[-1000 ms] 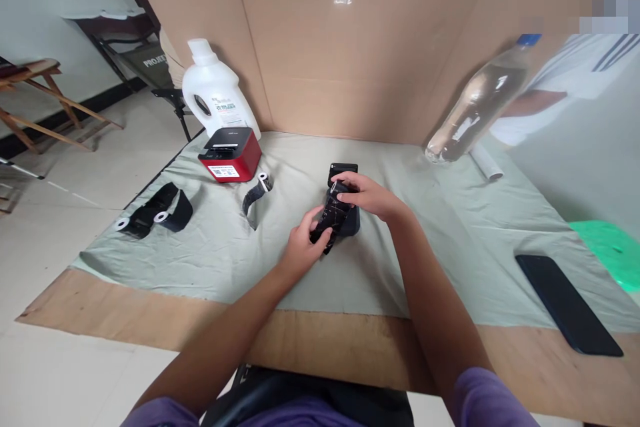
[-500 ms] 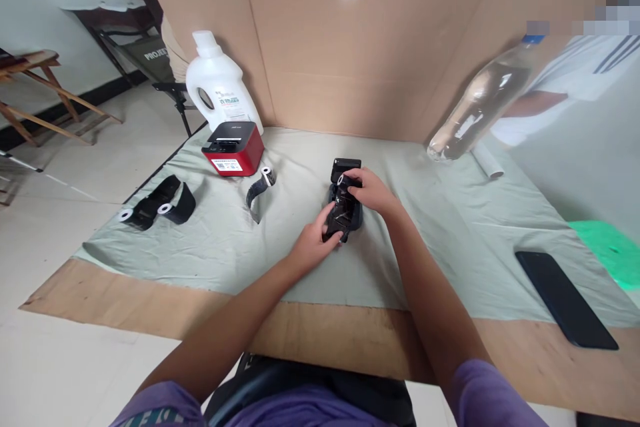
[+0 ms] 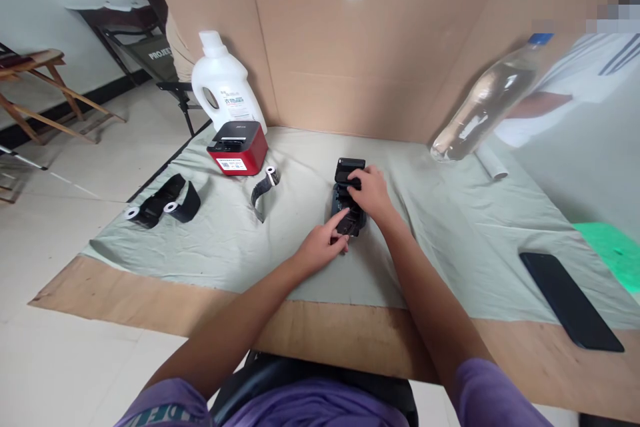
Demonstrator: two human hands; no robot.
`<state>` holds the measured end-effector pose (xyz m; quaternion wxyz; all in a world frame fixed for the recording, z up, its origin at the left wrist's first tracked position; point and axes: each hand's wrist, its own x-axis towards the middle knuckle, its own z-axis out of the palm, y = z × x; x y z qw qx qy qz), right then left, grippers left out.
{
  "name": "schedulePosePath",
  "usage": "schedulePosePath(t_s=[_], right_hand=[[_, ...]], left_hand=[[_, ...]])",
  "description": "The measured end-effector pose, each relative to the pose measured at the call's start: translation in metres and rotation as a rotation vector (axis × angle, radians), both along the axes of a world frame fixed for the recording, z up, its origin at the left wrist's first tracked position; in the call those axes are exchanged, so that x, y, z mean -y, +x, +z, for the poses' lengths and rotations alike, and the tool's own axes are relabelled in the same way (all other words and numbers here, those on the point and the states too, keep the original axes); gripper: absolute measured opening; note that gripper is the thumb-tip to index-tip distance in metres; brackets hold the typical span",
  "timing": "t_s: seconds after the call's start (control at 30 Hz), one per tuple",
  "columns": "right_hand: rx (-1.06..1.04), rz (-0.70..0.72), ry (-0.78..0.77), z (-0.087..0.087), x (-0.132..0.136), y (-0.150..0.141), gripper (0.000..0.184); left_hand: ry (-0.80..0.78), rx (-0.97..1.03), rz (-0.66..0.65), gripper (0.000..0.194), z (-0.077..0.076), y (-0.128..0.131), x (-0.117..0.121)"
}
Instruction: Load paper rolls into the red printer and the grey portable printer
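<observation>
A small black label printer (image 3: 335,200) lies on the cloth in front of me, its lid (image 3: 349,164) raised at the far end. At the hinge side, my right hand (image 3: 373,192) has its thumb and fingers closed around the lid's lower edge. My left hand (image 3: 324,244) is at the near end, index finger stretched over the compartment and the other fingers beside the front edge. Dark film shows inside; the roll itself cannot be made out. A loose black roll (image 3: 271,175) with a white core and a trailing strip lies to the left.
Two more black rolls (image 3: 183,210) joined by film lie farther left. A red and black printer (image 3: 245,153) stands before a white detergent bottle (image 3: 227,87). On the right are a tilted clear bottle (image 3: 480,110), a white tube (image 3: 493,163) and a black phone (image 3: 571,300). Cardboard (image 3: 360,67) walls the back.
The roll that my right hand was holding above the printer is no longer visible in its fingers. That hand is now at the lid, and my left index finger reaches farther over the compartment.
</observation>
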<state>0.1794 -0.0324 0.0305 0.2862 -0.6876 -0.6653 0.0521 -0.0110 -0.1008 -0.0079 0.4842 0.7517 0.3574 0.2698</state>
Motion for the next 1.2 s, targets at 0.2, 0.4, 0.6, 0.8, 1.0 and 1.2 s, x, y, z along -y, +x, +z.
schedulePosePath(t_s=[0.2, 0.4, 0.6, 0.8, 1.0, 1.2], right_hand=[[-0.378, 0.014, 0.169, -0.011, -0.016, 0.017, 0.014], [-0.587, 0.046, 0.100, -0.007, -0.017, 0.021, 0.016], [-0.569, 0.046, 0.082, 0.003, -0.010, 0.022, 0.017], [-0.482, 0.099, 0.071, 0.009, -0.005, 0.024, 0.013], [-0.358, 0.195, -0.020, 0.025, 0.003, 0.030, 0.008], [-0.207, 0.298, -0.168, 0.041, 0.014, 0.036, 0.009]], left_hand=[[0.350, -0.176, 0.117, 0.045, -0.004, -0.002, -0.001], [0.613, -0.208, -0.013, 0.031, -0.005, -0.010, -0.003], [0.680, -0.216, -0.022, 0.032, -0.007, -0.012, -0.004], [0.631, -0.259, -0.047, 0.033, -0.006, -0.012, -0.005], [0.545, -0.354, -0.077, 0.035, -0.001, -0.013, -0.005], [0.512, -0.439, -0.054, 0.034, 0.001, -0.012, -0.004]])
